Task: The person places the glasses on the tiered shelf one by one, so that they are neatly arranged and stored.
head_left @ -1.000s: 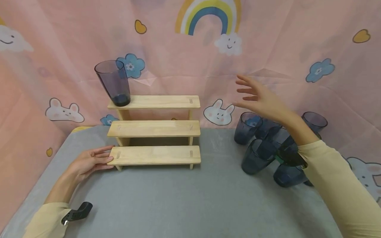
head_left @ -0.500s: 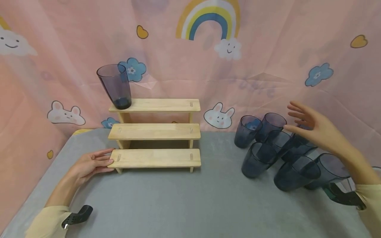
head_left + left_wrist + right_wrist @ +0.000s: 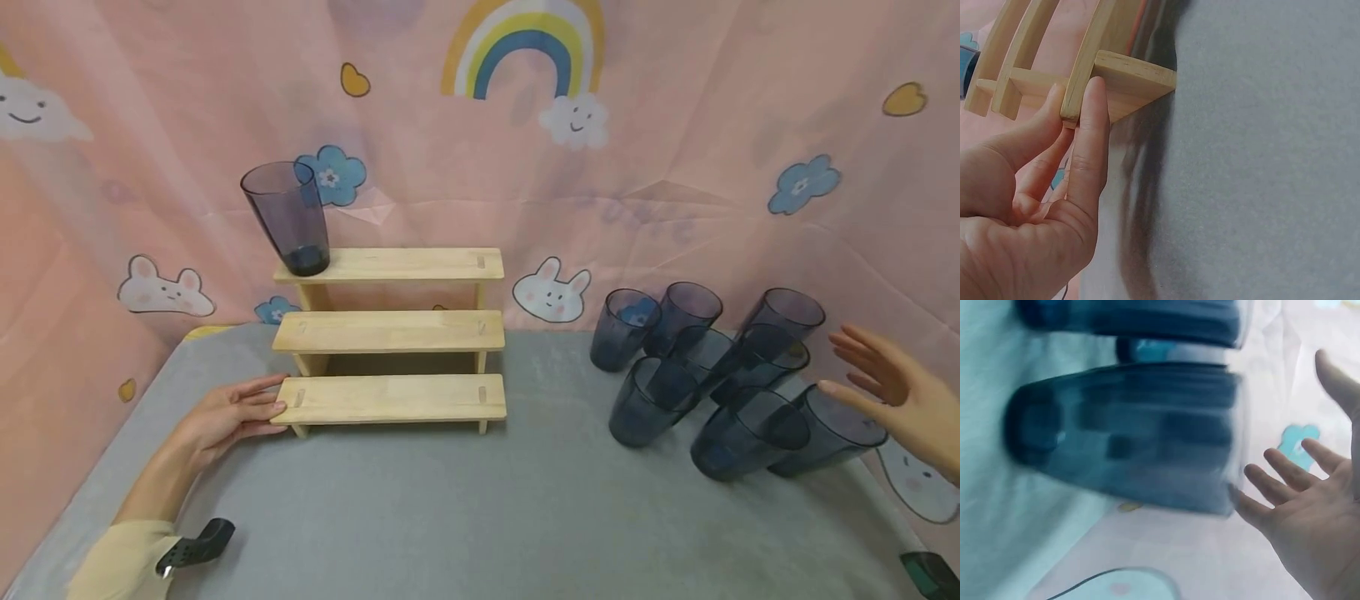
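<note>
- I see a pink cloth [image 3: 435,179] hanging behind the table, creased in places.
- On it, near the top, I make out a printed rainbow [image 3: 525,18] with a smiling cloud [image 3: 575,122] at its right foot.
- Lower down I find a white rabbit face [image 3: 552,292].
- Far right, my head view shows a blue flower [image 3: 804,185] below a yellow heart [image 3: 904,99].
- I have a grey tabletop [image 3: 450,517] spread across the foreground.

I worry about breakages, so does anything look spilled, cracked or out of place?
Nothing stands out. The wooden rack looks level, the single tumbler stands upright on its top shelf, and the grouped tumblers stand on the table. No spill or breakage shows; fine cracks can't be judged.
</note>
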Motion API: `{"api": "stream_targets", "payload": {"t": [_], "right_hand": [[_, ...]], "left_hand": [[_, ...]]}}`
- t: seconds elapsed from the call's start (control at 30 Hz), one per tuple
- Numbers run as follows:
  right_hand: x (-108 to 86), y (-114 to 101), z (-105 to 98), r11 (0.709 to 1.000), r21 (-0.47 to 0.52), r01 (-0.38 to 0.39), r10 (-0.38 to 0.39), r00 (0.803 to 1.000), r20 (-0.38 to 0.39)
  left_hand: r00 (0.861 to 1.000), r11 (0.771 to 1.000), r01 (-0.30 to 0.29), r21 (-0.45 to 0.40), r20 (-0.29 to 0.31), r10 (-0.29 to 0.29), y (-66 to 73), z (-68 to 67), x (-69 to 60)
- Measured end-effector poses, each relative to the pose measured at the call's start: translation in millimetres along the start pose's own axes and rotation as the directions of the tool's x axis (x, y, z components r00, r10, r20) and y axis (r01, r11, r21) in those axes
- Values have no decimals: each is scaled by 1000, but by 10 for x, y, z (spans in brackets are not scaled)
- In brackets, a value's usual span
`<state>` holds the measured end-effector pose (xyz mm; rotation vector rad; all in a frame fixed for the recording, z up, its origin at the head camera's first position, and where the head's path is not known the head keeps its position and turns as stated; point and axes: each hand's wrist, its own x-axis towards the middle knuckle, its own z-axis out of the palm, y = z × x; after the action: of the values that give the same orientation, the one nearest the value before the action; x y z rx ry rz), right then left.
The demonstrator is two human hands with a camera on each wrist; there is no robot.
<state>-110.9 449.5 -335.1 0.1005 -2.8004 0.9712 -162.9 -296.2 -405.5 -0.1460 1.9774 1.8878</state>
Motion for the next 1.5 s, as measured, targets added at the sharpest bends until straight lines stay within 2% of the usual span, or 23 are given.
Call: {"api": "stream_targets", "payload": {"t": [0.23,0.3,0.47,0.57,0.8,0.97,1.2,1.37,1.5], "right_hand": [[-253,235,88,993,107,42,-42,999,1],[-309,336,136,992,122,11,-12,1000,10],[-408,524,224,988,154,-12,12,1000,4],[-466,576,272,980,196,-16,23,999,-33],[-560,658,395,946,320,-57,70,997,-30],[-590,681,423,944,328,-38,66,995,-75],[-573,701,439,948,313,-57,103,986,-134],[-514,669,384,960,279,-8,57,984,-166],[-459,661,266,978,205,44,9,968,-252]], "left_hand": [[1000,1000,5,-18,4,-5,-22,-13,1],[1000,1000,6,-23,4,-6,-21,-10,4],[1000,999,10,-32,12,-10,-5,-3,-1],[1000,999,12,-31,16,-11,-5,2,-4],[1000,999,14,-37,9,-13,-41,14,-18],[1000,999,11,-49,16,-11,-51,18,-12],[1000,998,15,-67,17,-14,-41,-6,5],[1000,999,1,-55,29,1,-17,-27,0],[999,998,5,-68,34,-2,4,-17,10]]}}
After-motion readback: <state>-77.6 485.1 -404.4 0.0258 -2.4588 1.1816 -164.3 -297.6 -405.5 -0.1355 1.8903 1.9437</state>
